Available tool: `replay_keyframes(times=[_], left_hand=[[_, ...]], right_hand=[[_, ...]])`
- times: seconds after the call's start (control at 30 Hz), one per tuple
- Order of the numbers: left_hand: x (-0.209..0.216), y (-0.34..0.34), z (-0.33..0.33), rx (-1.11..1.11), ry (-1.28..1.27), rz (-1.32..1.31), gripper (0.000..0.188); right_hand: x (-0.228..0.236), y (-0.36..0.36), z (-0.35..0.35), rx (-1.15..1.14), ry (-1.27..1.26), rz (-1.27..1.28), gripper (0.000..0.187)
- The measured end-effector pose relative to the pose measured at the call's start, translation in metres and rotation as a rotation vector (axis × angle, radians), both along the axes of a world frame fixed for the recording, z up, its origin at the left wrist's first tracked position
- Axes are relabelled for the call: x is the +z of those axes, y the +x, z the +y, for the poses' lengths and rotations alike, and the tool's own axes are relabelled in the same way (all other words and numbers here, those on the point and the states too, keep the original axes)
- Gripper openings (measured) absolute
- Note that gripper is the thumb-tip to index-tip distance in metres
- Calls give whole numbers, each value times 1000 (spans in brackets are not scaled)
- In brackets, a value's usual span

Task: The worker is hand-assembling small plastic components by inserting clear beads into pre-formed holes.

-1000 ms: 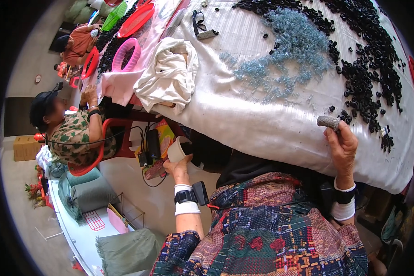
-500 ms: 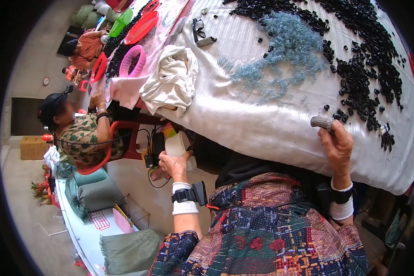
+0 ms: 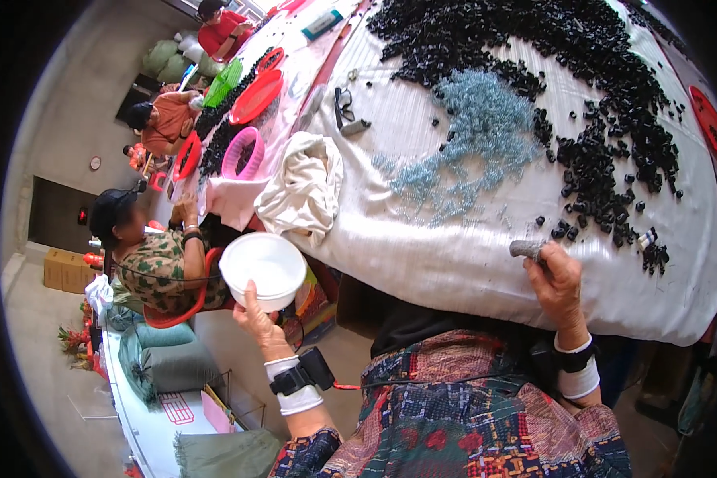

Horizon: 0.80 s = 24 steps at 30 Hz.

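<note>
My L hand [image 3: 263, 327] is clamped on the bowl [image 3: 263, 267], thumb up its near side, the rest under it; prob. b/c that keeps its white mouth tipped up at me. It's off the near left edge of the table, just short of the rag [image 3: 303, 187]. My R hand [image 3: 558, 287] is over the near right of the cloth [image 3: 422, 255], w/ a grey sleeve [image 3: 526, 248] at the index tip: looks worn, maybe to guard the skin, but could be pinched. Thumb's close under it; can't tell if they touch. The cloth prob. stops small pcs rolling and shows them up. Black bits [image 3: 613, 159] are spread far and right, clear springs [image 3: 486, 119] heaped mid-table, prob. kept apart by kind, tho they meet at the edges. Glasses [image 3: 342, 107] sit far left, maybe to be out of the way, w/ a grey stub [image 3: 356, 127] beside. Count: 1 bowl, 1 rag, 1 sleeve, 1 stub, 1 pr glasses; at left 1 pink basket [image 3: 243, 151], 1 green basket [image 3: 223, 84], at least 3 red trays [image 3: 256, 97]; 1 more red tray far right. Bits and springs: too many to count.
</note>
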<state>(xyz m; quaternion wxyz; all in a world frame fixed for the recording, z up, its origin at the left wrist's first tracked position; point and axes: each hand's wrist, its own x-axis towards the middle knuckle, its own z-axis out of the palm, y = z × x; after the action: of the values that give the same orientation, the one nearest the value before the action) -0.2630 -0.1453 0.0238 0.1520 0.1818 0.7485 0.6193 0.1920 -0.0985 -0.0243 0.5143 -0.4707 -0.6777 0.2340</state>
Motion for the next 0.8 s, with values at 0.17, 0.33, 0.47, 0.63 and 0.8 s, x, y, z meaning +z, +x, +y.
replay_keyframes(times=[0.17, 0.33, 0.47, 0.63, 0.8], left_hand=[[50, 49, 56, -261, 277, -220, 51], [48, 89, 123, -531, 256, -517, 61], [34, 125, 174, -650, 197, -585, 59], [13, 140, 213, -646, 83, -675, 61], [-2, 138, 233, -754, 48, -718, 60]], right_hand=[[-3, -2, -1, -1, -15, 32, 9], [3, -4, 1, -8, 20, 4, 11], [1, -3, 1, -12, 28, 4, 12], [8, -3, -2, -29, 0, -33, 14], [11, -4, 0, -50, -1, -31, 14]])
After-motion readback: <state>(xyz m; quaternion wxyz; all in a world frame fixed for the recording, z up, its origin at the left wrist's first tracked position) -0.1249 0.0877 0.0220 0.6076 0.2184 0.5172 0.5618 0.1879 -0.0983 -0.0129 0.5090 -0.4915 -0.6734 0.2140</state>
